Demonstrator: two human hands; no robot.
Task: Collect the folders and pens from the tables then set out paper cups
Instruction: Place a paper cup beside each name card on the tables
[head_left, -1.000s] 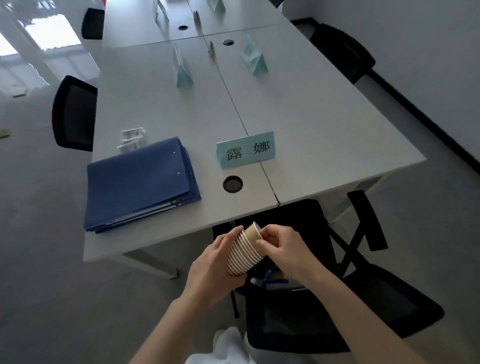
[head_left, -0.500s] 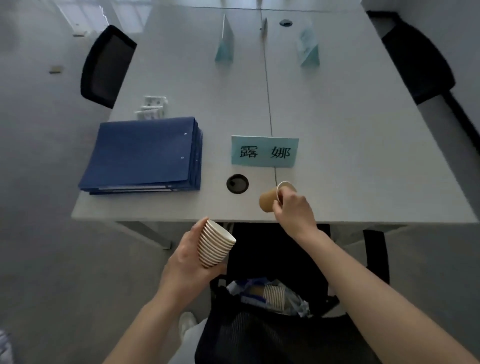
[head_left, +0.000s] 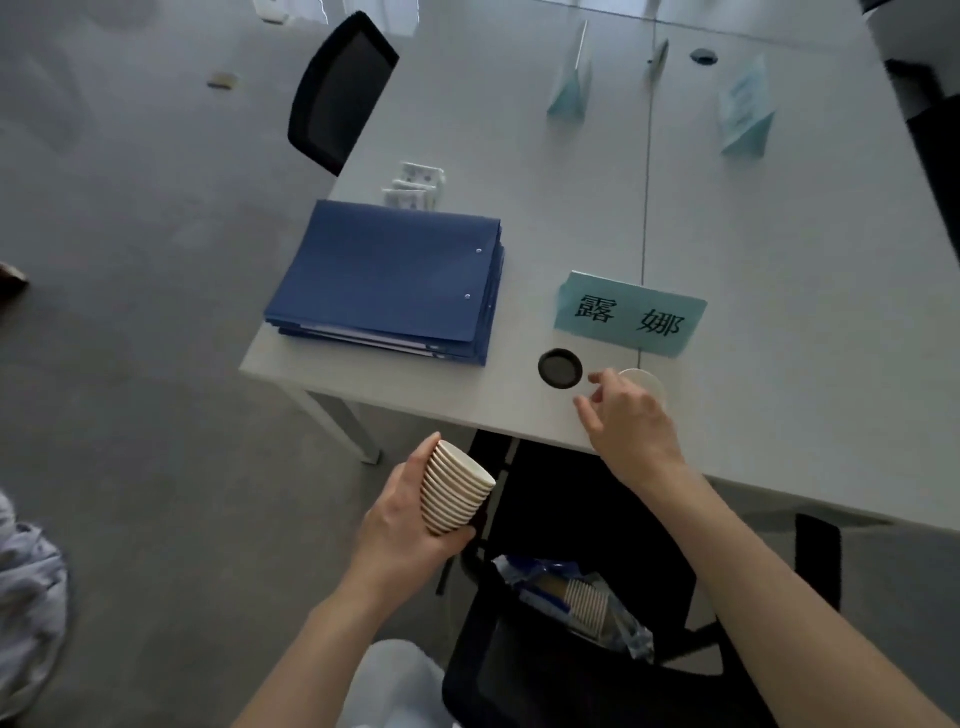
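My left hand (head_left: 402, 519) grips a stack of brown paper cups (head_left: 454, 488), tilted, below the table's near edge. One paper cup (head_left: 647, 382) stands upright on the white table (head_left: 779, 312), just in front of a teal name card (head_left: 631, 314). My right hand (head_left: 626, 421) hovers at that cup's near left side with fingers loosely spread, and it hides the cup's lower part. A pile of blue folders (head_left: 389, 280) lies on the table's left corner. No pens are visible.
A black cable hole (head_left: 560, 368) sits left of the cup. A bag holding more cups (head_left: 582, 603) lies on the black chair (head_left: 571, 649) below me. Two more name cards (head_left: 571, 78) stand farther back. Small white packets (head_left: 415, 184) lie behind the folders; another chair (head_left: 337, 88) is at left.
My right hand pulled one cup off the stack, carried it over the table edge and stood it upright before the name card, then loosened. The left hand kept the stack low.
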